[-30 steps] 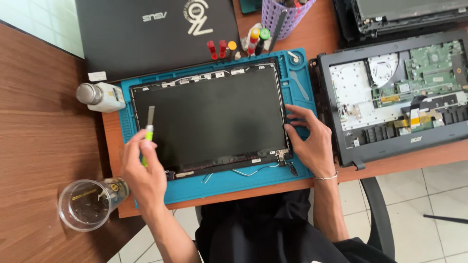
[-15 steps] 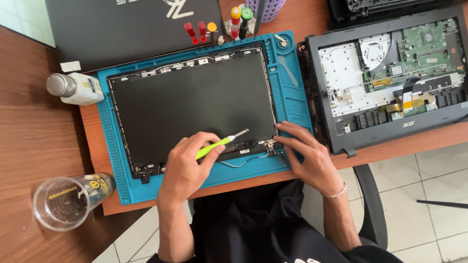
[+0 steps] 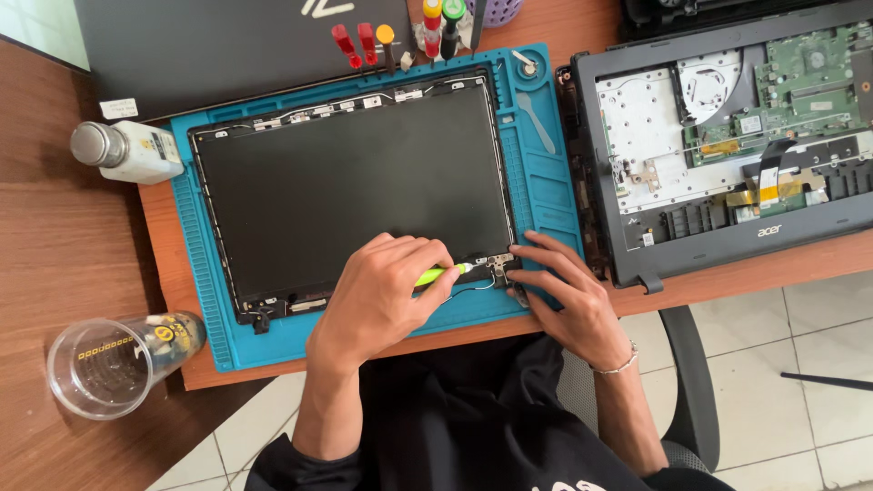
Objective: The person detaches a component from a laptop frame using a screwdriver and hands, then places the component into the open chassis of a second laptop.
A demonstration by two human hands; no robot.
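Screen panel (image 3: 350, 186) lies on mat (image 3: 544, 195), opened laptop base (image 3: 727, 136) to its right

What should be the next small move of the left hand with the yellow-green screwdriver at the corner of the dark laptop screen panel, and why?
Probably turn the yellow-green screwdriver in place. Its tip already sits at the small metal hinge bracket at the near right corner of the dark laptop screen panel, the left hand grips it, and the right hand steadies that corner on the blue work mat.

Left hand (image 3: 382, 295) with screwdriver (image 3: 443, 273) at hinge (image 3: 499, 262)
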